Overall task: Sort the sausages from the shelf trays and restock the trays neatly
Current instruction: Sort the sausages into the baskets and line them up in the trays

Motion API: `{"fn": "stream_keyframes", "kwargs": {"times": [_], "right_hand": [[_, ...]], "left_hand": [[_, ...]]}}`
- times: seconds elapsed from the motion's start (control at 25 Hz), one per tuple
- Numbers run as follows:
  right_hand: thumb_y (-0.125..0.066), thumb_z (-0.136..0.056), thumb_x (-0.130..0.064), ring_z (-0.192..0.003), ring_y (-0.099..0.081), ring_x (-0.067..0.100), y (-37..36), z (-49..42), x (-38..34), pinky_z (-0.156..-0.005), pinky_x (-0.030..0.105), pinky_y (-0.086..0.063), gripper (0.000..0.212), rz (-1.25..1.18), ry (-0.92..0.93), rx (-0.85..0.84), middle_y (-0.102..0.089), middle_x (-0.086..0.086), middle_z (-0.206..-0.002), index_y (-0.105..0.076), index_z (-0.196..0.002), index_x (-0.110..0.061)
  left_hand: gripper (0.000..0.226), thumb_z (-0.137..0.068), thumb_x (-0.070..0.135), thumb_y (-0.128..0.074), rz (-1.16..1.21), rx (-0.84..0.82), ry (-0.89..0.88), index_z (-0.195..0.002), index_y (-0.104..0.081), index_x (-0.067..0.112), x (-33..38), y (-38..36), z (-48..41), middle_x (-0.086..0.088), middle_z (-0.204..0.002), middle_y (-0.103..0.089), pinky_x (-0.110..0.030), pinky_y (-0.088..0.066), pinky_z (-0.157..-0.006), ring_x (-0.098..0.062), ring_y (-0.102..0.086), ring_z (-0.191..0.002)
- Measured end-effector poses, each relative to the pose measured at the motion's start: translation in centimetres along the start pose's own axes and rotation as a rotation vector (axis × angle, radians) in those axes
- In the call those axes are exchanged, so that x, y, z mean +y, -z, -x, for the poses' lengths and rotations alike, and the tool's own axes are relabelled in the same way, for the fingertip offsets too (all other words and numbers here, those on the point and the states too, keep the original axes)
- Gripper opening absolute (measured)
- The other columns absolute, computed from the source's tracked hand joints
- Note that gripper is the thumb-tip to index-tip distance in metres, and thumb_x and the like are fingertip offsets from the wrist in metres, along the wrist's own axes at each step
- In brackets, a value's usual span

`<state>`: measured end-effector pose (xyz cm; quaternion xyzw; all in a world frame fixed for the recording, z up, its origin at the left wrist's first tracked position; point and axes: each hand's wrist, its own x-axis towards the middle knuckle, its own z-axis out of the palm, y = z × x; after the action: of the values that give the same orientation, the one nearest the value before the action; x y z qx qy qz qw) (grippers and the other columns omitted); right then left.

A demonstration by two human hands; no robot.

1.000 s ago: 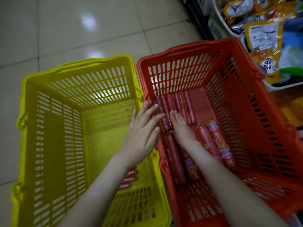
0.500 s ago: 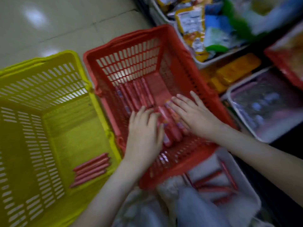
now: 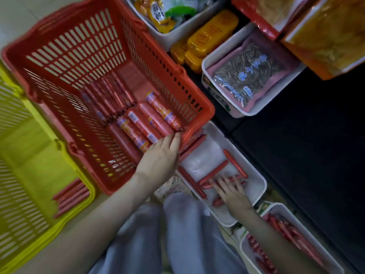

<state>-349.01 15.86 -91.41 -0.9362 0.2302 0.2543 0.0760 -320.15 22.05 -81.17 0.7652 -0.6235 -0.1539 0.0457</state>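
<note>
Pale floor tiles [image 3: 17, 10] hold a red plastic basket [image 3: 79, 46] of fat red sausages [image 3: 150, 123] and a yellow plastic basket [image 3: 39, 155], and beside them sits a white plastic shelf tray [image 3: 258, 186] where thin red sausages [image 3: 215, 173] lie every which way. The left hand [image 3: 160, 159] rests nearly flat on the fat ones, holding nothing, and the right hand [image 3: 233, 192] is spread wide on the thin ones, gripping none. Those smooth, round sticks could roll or slip from a big grab, and the red basket's corner covers the tray's far end.
</note>
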Motion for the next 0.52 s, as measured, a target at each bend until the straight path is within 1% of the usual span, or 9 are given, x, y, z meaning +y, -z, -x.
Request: {"fn": "stream_keyframes", "kwargs": {"times": [0.08, 0.12, 0.2, 0.28, 0.32, 0.36, 0.44, 0.48, 0.52], "right_hand": [[-0.033, -0.073, -0.035, -0.125, -0.041, 0.027, -1.7, -1.4, 0.5, -0.102, 0.052, -0.030, 0.067, 0.015, -0.010, -0.149, -0.061, 0.012, -0.128, -0.036, -0.138, -0.016], [-0.033, -0.074, -0.037, -0.125, -0.044, 0.028, -2.3, -2.4, 0.6, -0.104, 0.051, -0.028, 0.068, 0.031, 0.000, -0.211, -0.060, 0.013, -0.128, -0.036, -0.138, -0.016], [-0.039, -0.075, -0.041, -0.121, -0.051, 0.030, -2.9, -4.7, 0.5, -0.106, 0.050, -0.027, 0.068, 0.065, 0.007, -0.214, -0.061, 0.013, -0.126, -0.036, -0.137, -0.013], [-0.059, -0.068, -0.043, -0.115, -0.054, 0.032, -2.9, -6.8, 0.1, -0.105, 0.048, -0.029, 0.072, 0.080, 0.003, -0.115, -0.061, 0.012, -0.118, -0.041, -0.131, -0.011], [-0.070, -0.062, -0.036, -0.108, -0.056, 0.032, -2.6, -7.7, 0.2, -0.103, 0.046, -0.033, 0.073, 0.072, 0.002, -0.066, -0.062, 0.011, -0.111, -0.045, -0.125, -0.010], [-0.077, -0.056, -0.029, -0.099, -0.058, 0.030, -2.2, -8.5, 0.2, -0.096, 0.043, -0.039, 0.071, 0.053, 0.003, -0.044, -0.062, 0.009, -0.103, -0.050, -0.119, -0.010], [-0.081, -0.052, -0.021, -0.080, -0.060, 0.024, -2.1, -9.2, 0.2, -0.076, 0.035, -0.048, 0.058, 0.052, 0.002, 0.047, -0.062, 0.004, -0.087, -0.061, -0.105, -0.014], [-0.079, -0.054, -0.020, -0.075, -0.061, 0.023, -2.3, -9.3, 0.4, -0.069, 0.034, -0.048, 0.048, 0.069, 0.004, 0.109, -0.062, 0.003, -0.082, -0.066, -0.100, -0.016], [-0.073, -0.059, -0.020, -0.071, -0.061, 0.022, -2.2, -9.2, 0.4, -0.066, 0.033, -0.047, 0.037, 0.086, 0.002, 0.167, -0.063, 0.002, -0.079, -0.068, -0.096, -0.016]], "left_hand": [[0.056, -0.082, 0.026, -0.047, 0.021, -0.002, 0.000, -0.128, -0.044, -0.005, 0.0, -0.1, -0.1, -0.023, -0.111, -0.060, -0.043, -0.056, -0.075, -0.038, -0.064, -0.091], [0.056, -0.083, 0.027, -0.044, 0.024, 0.004, 0.002, -0.128, -0.045, -0.006, 0.0, 0.0, -0.1, -0.024, -0.112, -0.060, -0.043, -0.056, -0.076, -0.039, -0.063, -0.092], [0.054, -0.084, 0.026, -0.047, 0.022, 0.009, 0.011, -0.127, -0.046, -0.007, 0.2, 0.0, -0.2, -0.024, -0.112, -0.060, -0.043, -0.057, -0.075, -0.039, -0.063, -0.092], [0.053, -0.085, 0.025, -0.051, 0.022, 0.018, 0.018, -0.126, -0.046, -0.008, 0.6, 0.1, -0.3, -0.023, -0.110, -0.060, -0.042, -0.056, -0.073, -0.039, -0.062, -0.090], [0.052, -0.086, 0.025, -0.052, 0.018, 0.030, 0.021, -0.126, -0.047, -0.008, 0.7, 0.2, -0.4, -0.023, -0.110, -0.060, -0.042, -0.056, -0.073, -0.038, -0.062, -0.089], [0.052, -0.086, 0.025, -0.051, 0.007, 0.037, 0.027, -0.126, -0.047, -0.008, 0.7, 0.2, -0.4, -0.023, -0.110, -0.060, -0.041, -0.055, -0.073, -0.038, -0.062, -0.090], [0.053, -0.088, 0.028, -0.046, -0.010, 0.026, 0.043, -0.127, -0.047, -0.008, 0.8, 0.3, -0.3, -0.023, -0.111, -0.060, -0.042, -0.055, -0.074, -0.038, -0.062, -0.091], [0.054, -0.088, 0.028, -0.044, -0.017, 0.012, 0.051, -0.127, -0.047, -0.008, 0.8, 0.3, -0.2, -0.023, -0.111, -0.060, -0.042, -0.055, -0.075, -0.038, -0.062, -0.092], [0.055, -0.088, 0.029, -0.043, -0.026, -0.001, 0.055, -0.127, -0.047, -0.008, 0.9, 0.3, -0.1, -0.023, -0.112, -0.060, -0.042, -0.055, -0.076, -0.038, -0.062, -0.093]]}}
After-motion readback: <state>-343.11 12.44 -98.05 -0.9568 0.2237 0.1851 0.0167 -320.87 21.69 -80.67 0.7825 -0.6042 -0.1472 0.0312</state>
